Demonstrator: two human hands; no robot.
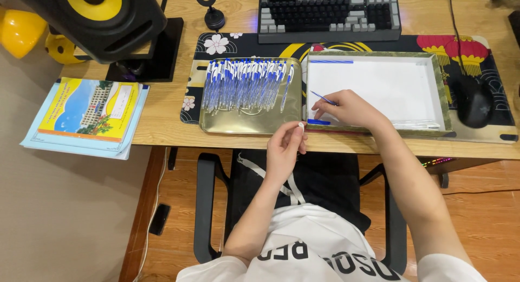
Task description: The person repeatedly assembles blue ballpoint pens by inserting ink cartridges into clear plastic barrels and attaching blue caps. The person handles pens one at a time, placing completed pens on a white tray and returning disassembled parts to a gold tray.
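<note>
**Hands at 2 trays**

Left hand (286,146) pinches a small white piece (300,125) at the tabletop (162,119) edge; right hand (349,108), fingers clamped on a thin blue refill (322,96), rests inside the white tray (379,81) beside the gold pen tray (249,127).

The left hand (286,146) was held pinched (fingers curled); the right hand (346,108) was stretched forward, palm down.

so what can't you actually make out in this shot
Head view only:
- Left hand: a small white piece pinched at its fingertips; too small to identify.
- Right hand: holds a thin blue refill; the palm hides its lower end.
- Pens on the gold tray: overlapping, so no count.
- Clear parts in the white box: too faint.
- Speaker: cut off by the top edge.
</note>
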